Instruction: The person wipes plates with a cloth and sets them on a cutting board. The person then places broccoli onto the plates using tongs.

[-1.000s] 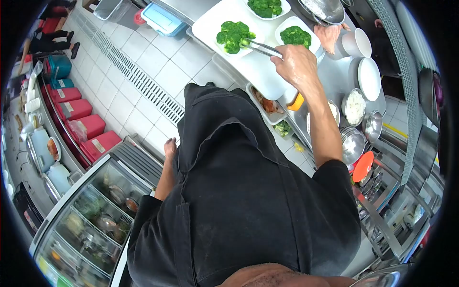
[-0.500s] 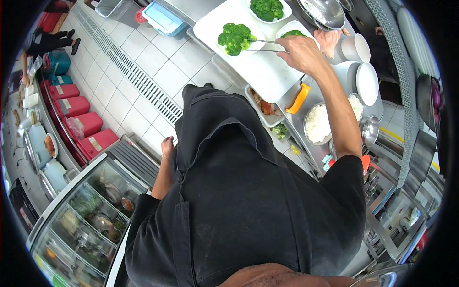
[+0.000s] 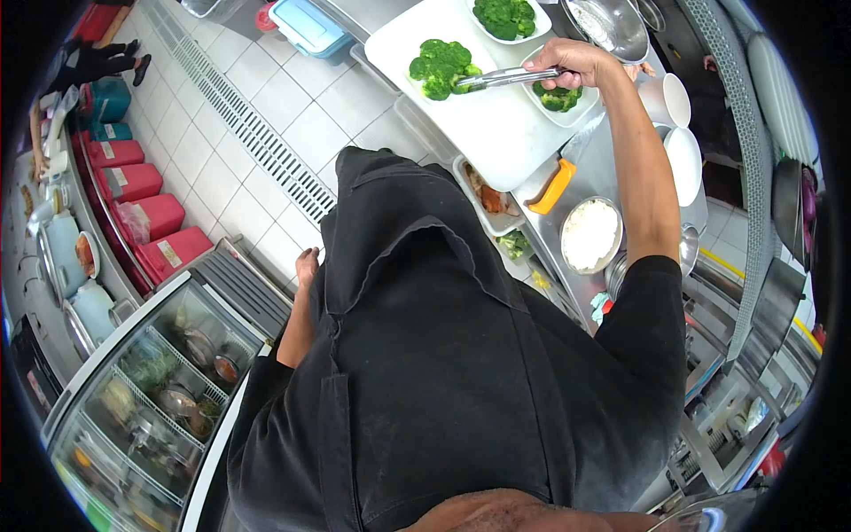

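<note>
My right hand (image 3: 567,62) is wrapped round metal tongs (image 3: 510,78). The tips of the tongs touch broccoli (image 3: 441,67) heaped in a white dish on the white cutting board (image 3: 496,151). Under my right hand sits another white dish with broccoli (image 3: 558,96), partly covered by the fingers. A third white dish of broccoli (image 3: 503,18) stands at the top edge of the board. My left hand (image 3: 307,263) hangs low beside my apron, fingers loosely bent, and nothing shows in it.
An orange-handled knife (image 3: 554,186) and a bowl of white rice (image 3: 591,234) are on the steel counter. White bowls (image 3: 665,100) and metal bowls (image 3: 612,25) stand further back. A glass-topped cold case (image 3: 151,390) is on the left. Another person (image 3: 93,66) stands at the far left.
My right hand has turned and shifted slightly up and right. The arms of the tongs, spread apart before, are now close together at the broccoli. My left hand stays low at my side.
</note>
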